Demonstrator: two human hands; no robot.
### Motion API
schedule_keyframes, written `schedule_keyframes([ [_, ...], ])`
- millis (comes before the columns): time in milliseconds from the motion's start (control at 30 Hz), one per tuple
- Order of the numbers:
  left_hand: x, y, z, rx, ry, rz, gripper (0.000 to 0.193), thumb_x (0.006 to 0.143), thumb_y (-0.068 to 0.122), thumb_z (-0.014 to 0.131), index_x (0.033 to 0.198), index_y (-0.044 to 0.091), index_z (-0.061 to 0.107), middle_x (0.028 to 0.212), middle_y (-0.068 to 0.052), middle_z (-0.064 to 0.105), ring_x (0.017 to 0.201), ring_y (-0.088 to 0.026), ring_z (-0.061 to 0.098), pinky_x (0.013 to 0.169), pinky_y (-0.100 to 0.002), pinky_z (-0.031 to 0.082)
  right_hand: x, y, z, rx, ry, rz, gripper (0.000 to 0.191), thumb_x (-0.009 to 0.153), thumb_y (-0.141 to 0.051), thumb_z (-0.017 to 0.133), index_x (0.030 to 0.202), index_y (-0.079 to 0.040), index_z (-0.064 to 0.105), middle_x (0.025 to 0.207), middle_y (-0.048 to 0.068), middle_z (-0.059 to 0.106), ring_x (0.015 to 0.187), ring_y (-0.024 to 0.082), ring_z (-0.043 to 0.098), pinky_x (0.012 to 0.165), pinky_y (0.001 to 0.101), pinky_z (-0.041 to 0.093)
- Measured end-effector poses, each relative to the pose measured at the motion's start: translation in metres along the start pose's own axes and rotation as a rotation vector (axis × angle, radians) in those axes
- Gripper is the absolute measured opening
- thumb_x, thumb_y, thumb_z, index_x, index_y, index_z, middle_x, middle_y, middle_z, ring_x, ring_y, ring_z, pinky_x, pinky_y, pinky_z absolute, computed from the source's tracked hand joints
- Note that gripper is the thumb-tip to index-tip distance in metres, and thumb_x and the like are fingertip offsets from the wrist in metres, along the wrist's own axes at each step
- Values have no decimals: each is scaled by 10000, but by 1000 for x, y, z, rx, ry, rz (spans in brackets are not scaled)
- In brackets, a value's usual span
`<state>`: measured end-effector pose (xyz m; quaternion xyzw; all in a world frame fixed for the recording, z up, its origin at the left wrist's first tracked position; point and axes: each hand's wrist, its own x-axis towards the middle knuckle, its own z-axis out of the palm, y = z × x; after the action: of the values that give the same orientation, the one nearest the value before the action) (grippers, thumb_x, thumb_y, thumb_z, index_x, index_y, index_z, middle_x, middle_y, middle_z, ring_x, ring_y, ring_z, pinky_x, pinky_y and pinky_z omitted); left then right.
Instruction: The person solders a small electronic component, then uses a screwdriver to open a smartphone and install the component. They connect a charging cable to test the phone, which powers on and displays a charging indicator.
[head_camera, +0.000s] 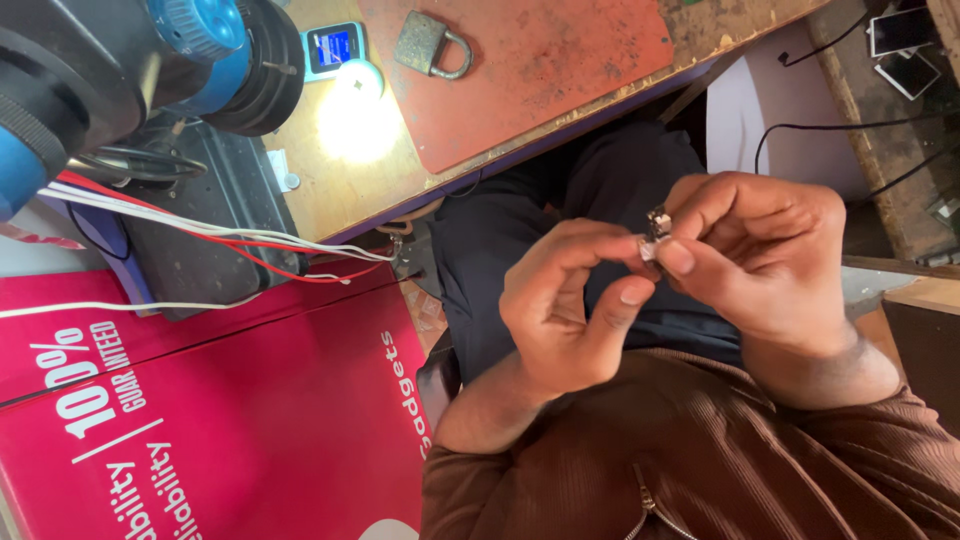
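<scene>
1 small metal part (657, 224) pinched at fingertips of both hands, above lap | left hand (560, 310) closed on it, right hand (765, 250) closed on it | bench: 1 padlock (432, 45), 1 red mat (540, 70), 1 small lit screen (333, 47) | 2 white wires (200, 228), 1 red

Both my hands meet over my lap, workbench beyond them.

My left hand (570, 310) and right hand (760, 250) pinch a small metal part (655, 232) between them. On the bench (330, 190) a padlock (432, 45) lies on a mat (560, 70); a small phone (333, 47) sits left of it, a machine (120, 70) further left.
</scene>
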<state>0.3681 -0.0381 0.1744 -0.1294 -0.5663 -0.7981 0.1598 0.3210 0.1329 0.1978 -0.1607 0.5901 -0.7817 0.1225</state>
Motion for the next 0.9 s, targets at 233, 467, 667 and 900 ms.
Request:
schedule_keyframes([
  [233, 7, -37, -19, -286, 78, -234, 141, 1081, -4, 660, 1205, -61, 620, 1069, -137, 709, 900, -147, 708, 835, -272, 617, 21, 14, 2, -47, 65, 41, 82, 990, 35, 633, 973, 86, 695, 854, 109, 677, 648, 47, 573, 574, 162, 453],
  [467, 7, -59, -29, -157, 106, -228, 114, 1072, 5, 670, 1157, -58, 628, 1035, -107, 703, 910, -123, 711, 844, -247, 608, 23, 51, 3, -147, 25, -112, 61, 1034, 68, 641, 1094, 73, 640, 1080, 109, 654, 943, 119, 684, 834, 240, 590],
  [667, 12, -75, -36, -25, 82, -206, 110, 1045, 23, 690, 1101, -46, 625, 1041, -90, 704, 950, -128, 722, 881, -267, 626, 29, 69, -7, -461, 50, -154, 57, 996, 63, 683, 1053, 69, 678, 1019, 100, 690, 860, 106, 693, 692, 218, 568],
  [900, 14, -87, -41, -36, 143, -265, 167, 1033, 48, 697, 1151, -64, 656, 1021, -117, 737, 885, -135, 729, 798, -283, 646, 35, 72, -13, -400, 83, -147, 163, 1004, 64, 678, 1160, 91, 638, 985, 91, 677, 874, 104, 685, 726, 226, 571],
])
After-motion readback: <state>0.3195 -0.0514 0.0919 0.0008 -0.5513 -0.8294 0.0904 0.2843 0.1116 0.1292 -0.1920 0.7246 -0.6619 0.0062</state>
